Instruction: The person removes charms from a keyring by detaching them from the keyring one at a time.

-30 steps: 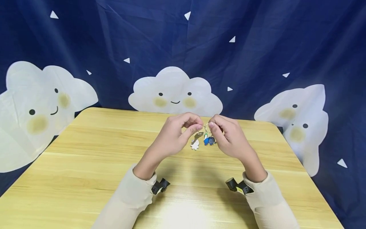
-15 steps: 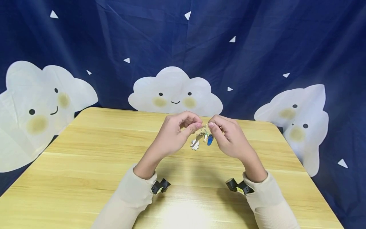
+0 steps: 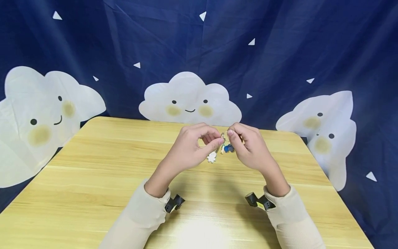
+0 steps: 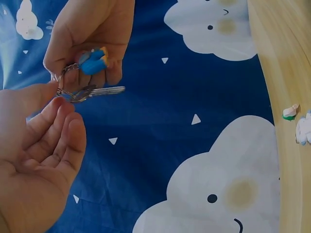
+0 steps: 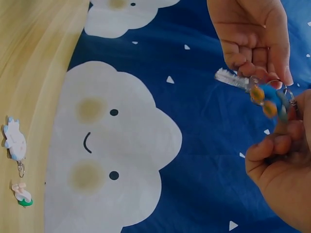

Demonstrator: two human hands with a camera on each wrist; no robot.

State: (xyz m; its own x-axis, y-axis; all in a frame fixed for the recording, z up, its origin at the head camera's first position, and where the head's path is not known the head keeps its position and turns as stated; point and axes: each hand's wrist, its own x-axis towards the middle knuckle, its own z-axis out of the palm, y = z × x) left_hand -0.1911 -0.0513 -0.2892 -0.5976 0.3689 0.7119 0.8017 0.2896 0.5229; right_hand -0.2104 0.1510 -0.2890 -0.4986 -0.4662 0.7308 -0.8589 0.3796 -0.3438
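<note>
In the head view my left hand (image 3: 199, 143) and right hand (image 3: 250, 145) meet over the far part of the table. Thumb and fingers of each pinch a thin metal key ring (image 4: 60, 91). From the ring hang a silver key (image 4: 107, 91) and a blue figure charm (image 3: 229, 148) with orange feet, beside my right fingers. On the tabletop beyond lies a white charm (image 5: 15, 140) with pale blue edges and a small metal clasp. A small pink, white and green charm (image 5: 22, 195) lies next to it. My left fingers partly hide the key in the head view.
The pale wooden table (image 3: 93, 173) has rounded far corners. Behind it hangs a dark blue curtain (image 3: 174, 34) printed with smiling clouds and white triangles. Black cameras (image 3: 175, 203) sit at both wrists, over cream sleeves (image 3: 136, 218).
My left fingertips have moved slightly right, closer to the right hand, now covering most of the key. The blue charm has swung and turned. The white charm has stayed in place.
</note>
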